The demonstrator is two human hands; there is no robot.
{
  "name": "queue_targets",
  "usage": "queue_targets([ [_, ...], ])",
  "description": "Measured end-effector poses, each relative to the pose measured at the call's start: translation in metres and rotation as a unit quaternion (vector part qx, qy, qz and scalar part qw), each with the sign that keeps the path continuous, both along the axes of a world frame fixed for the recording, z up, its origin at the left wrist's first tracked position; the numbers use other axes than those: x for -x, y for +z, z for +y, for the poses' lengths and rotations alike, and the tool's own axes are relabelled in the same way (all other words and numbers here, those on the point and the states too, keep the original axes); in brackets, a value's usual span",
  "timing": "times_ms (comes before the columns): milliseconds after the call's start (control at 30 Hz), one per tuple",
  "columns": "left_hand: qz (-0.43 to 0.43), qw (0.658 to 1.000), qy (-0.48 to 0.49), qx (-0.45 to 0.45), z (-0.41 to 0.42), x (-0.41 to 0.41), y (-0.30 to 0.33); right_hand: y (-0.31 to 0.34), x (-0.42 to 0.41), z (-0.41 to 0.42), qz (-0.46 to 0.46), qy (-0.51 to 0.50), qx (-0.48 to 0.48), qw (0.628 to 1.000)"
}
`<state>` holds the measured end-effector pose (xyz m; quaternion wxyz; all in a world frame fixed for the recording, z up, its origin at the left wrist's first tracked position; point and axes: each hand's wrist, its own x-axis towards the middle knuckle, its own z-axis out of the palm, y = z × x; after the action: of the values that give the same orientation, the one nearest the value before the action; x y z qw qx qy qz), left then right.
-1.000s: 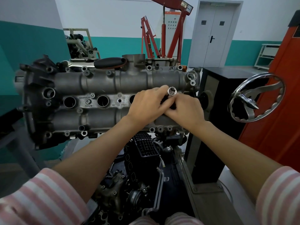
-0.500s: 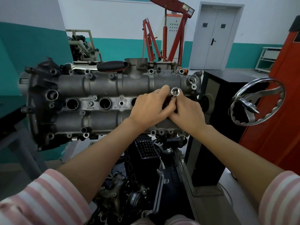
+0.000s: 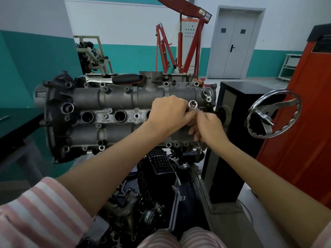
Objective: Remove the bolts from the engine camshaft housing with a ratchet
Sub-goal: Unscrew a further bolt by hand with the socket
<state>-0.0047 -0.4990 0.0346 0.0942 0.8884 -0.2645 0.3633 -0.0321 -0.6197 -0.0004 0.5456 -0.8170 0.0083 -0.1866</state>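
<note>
While the left hand (image 3: 168, 111) curls its grip around the socket (image 3: 193, 105), the right hand (image 3: 207, 126) pinches beneath it.

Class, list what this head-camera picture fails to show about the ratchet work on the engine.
- Ratchet handle: head view, covered by the left hand; only the socket shows.
- Any bolt in the right hand: fingers blurred.
- Lettering on the camshaft housing: too small.
</note>
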Motion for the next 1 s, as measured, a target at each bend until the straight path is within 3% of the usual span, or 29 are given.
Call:
queue_targets([
  [67,-0.027,1.0,0.005,0.007,0.0,0.011,0.003,0.012,0.002,0.006,0.131,0.075,-0.167,0.974],
  [167,-0.064,0.998,-0.009,-0.008,0.005,0.026,0.005,0.029,0.001,0.012,0.195,0.181,-0.368,0.891],
  [367,-0.036,0.997,-0.047,0.049,0.017,0.039,0.004,0.053,0.007,0.03,0.269,0.217,-0.459,0.818],
  [433,-0.061,0.993,-0.089,0.049,0.02,0.044,0.003,0.057,0.006,0.033,0.256,0.183,-0.456,0.832],
  [533,-0.078,0.98,-0.177,0.035,0.028,0.051,0.0,0.055,0.002,0.035,0.24,0.103,-0.365,0.893],
  [600,-0.044,0.971,-0.233,0.016,0.037,0.051,-0.007,0.052,0.004,0.036,0.231,0.086,-0.375,0.894],
  [633,-0.022,0.969,-0.244,0.006,0.041,0.048,-0.012,0.05,0.004,0.033,0.224,0.099,-0.411,0.878],
  [667,0.012,0.971,-0.239,0.004,0.046,0.045,-0.017,0.049,0.005,0.03,0.228,0.124,-0.481,0.838],
  [733,0.13,0.967,-0.209,0.061,0.054,0.036,-0.027,0.046,0.007,0.023,0.255,0.171,-0.64,0.704],
  [767,0.199,0.953,-0.194,0.124,0.056,0.032,-0.029,0.043,0.007,0.02,0.266,0.184,-0.661,0.677],
  [833,0.314,0.893,-0.162,0.278,0.052,0.025,-0.028,0.038,0.011,0.018,0.284,0.201,-0.643,0.683],
  [900,0.423,0.807,-0.128,0.391,0.042,0.02,-0.019,0.036,0.015,0.015,0.293,0.223,-0.62,0.693],
  [1000,0.557,0.682,-0.117,0.46,0.027,0.021,-0.006,0.039,0.021,0.014,0.294,0.254,-0.561,0.731],
])
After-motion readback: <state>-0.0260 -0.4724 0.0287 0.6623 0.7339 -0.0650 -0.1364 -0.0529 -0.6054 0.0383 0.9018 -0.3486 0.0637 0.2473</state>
